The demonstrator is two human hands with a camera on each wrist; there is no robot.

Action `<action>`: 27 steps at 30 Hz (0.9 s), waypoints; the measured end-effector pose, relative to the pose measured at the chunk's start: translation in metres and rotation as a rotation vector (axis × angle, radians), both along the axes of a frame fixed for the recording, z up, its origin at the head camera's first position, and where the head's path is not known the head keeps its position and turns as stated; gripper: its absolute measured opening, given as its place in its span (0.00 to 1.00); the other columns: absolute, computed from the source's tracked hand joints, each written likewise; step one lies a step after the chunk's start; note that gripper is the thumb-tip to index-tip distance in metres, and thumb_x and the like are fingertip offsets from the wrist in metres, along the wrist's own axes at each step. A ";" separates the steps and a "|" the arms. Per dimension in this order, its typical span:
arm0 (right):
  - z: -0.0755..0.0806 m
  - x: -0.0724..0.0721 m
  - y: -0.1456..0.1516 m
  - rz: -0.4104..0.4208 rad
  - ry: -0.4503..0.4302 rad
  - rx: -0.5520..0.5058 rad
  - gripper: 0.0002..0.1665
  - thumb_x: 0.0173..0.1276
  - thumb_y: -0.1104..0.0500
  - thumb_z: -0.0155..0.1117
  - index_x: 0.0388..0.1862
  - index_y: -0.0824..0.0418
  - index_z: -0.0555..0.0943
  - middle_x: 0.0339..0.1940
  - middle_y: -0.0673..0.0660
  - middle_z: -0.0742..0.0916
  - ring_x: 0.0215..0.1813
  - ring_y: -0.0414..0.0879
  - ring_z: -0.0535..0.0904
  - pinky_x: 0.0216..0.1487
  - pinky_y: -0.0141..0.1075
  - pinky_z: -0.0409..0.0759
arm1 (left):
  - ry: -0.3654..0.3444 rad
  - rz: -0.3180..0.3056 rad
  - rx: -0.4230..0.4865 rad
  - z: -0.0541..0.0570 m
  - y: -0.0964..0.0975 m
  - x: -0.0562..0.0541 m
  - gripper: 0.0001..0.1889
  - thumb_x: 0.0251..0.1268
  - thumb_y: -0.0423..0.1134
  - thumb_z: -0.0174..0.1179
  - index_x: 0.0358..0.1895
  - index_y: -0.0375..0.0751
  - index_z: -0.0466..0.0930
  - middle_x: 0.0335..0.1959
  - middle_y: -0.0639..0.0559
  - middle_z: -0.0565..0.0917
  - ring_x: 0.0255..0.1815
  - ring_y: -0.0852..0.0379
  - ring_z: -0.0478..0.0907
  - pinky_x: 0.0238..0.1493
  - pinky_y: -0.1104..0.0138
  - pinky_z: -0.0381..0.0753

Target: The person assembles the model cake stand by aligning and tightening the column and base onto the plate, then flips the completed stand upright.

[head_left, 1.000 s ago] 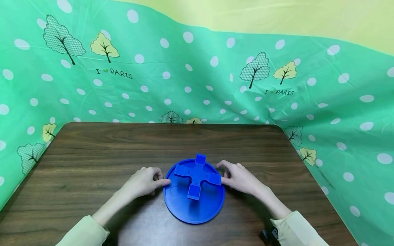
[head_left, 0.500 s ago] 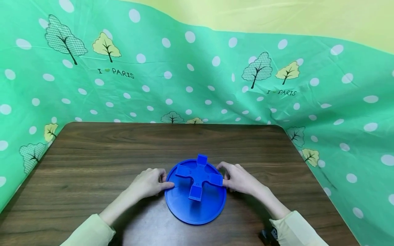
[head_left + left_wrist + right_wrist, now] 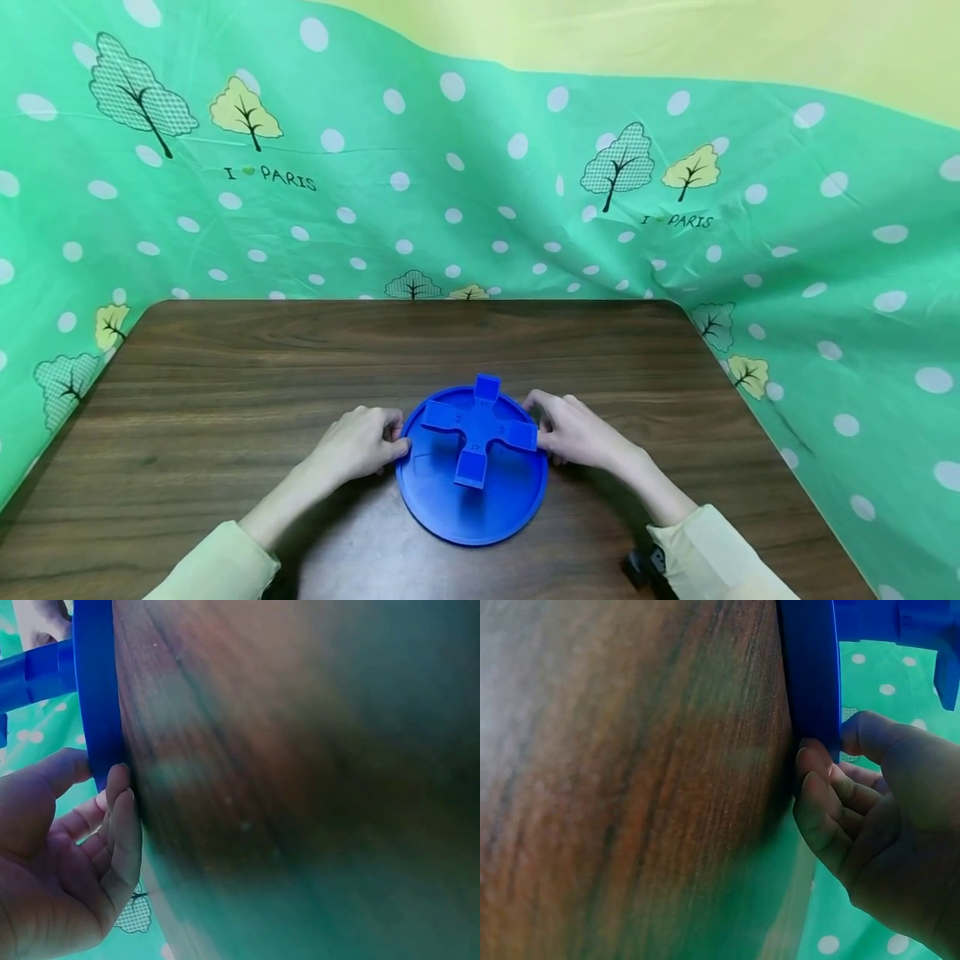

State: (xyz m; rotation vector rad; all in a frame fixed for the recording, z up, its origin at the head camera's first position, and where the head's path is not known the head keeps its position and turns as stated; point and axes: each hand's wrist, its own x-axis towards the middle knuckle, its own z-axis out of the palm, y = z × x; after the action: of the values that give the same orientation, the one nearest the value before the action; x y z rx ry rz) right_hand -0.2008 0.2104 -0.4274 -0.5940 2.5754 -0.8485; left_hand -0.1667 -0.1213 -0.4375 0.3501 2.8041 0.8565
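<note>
A round blue base (image 3: pixel 472 521) with a low raised edge lies on the brown table. Above it stands a blue four-armed cross (image 3: pixel 480 429), its arm ends sloping down. My left hand (image 3: pixel 363 442) grips the left edge of the base, thumb on top. In the left wrist view, the fingertips (image 3: pixel 120 795) of that hand curl against the outer side of the base. My right hand (image 3: pixel 577 429) holds the opposite edge, close to the cross's right arm. In the right wrist view its thumb lies over the edge and its fingers bend under the side.
The wood-grain table (image 3: pixel 262 358) reaches back to a green dotted cloth (image 3: pixel 450 167) that hangs behind and at both sides. A small black object (image 3: pixel 637 571) shows next to the right sleeve (image 3: pixel 720 554).
My left hand has moved in closer to the left edge of the base, its index finger now at the edge. The base, cross and right hand stay nearly in place; the view shifts slightly.
</note>
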 end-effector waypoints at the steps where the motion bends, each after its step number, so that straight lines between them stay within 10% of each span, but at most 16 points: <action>1: 0.001 0.000 0.000 0.006 -0.001 -0.003 0.15 0.71 0.64 0.64 0.55 0.61 0.77 0.17 0.49 0.83 0.16 0.42 0.80 0.18 0.34 0.82 | 0.003 0.000 0.003 0.000 0.000 0.000 0.15 0.60 0.39 0.66 0.19 0.51 0.71 0.09 0.62 0.75 0.12 0.65 0.75 0.19 0.67 0.68; 27: 0.035 -0.007 -0.007 -0.099 0.189 -0.044 0.14 0.70 0.63 0.66 0.53 0.63 0.82 0.18 0.49 0.83 0.18 0.47 0.83 0.21 0.33 0.83 | 0.179 0.025 0.171 0.031 -0.011 -0.018 0.10 0.60 0.35 0.67 0.23 0.45 0.78 0.15 0.57 0.83 0.16 0.66 0.77 0.18 0.71 0.74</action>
State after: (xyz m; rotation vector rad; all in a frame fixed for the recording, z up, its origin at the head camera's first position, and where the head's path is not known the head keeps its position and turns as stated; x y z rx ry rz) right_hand -0.2082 0.2034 -0.3923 -0.5887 2.7835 -0.9232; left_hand -0.1843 -0.1327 -0.4063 0.4385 2.9091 1.1280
